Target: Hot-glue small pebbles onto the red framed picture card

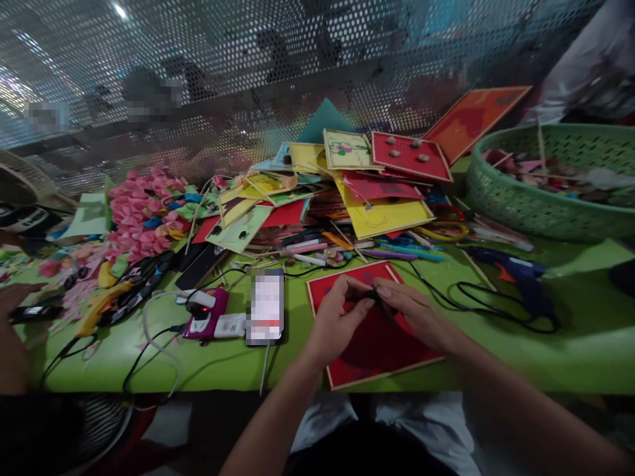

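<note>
Both hands meet above a red square panel [367, 350] with a pale wooden edge, lying at the front of the green table. My left hand [340, 314] and my right hand [409, 307] are closed, fingertips together on a small dark lump [370, 295]. Its exact kind is too small to make out. Right of my right hand rests a dark blue glue gun [518, 271] with an orange trigger and a black cord. A phone [265, 307] with a lit screen lies left of my left hand, a white cable running from it.
Behind my hands, framed colored cards [389, 211] are heaped over pens and scissors. A green basket [526, 205] of scraps stands at right. Leftward are a purple power strip [213, 317], a yellow glue gun [106, 304], pink paper pieces [143, 208] and another person's hand [14, 301].
</note>
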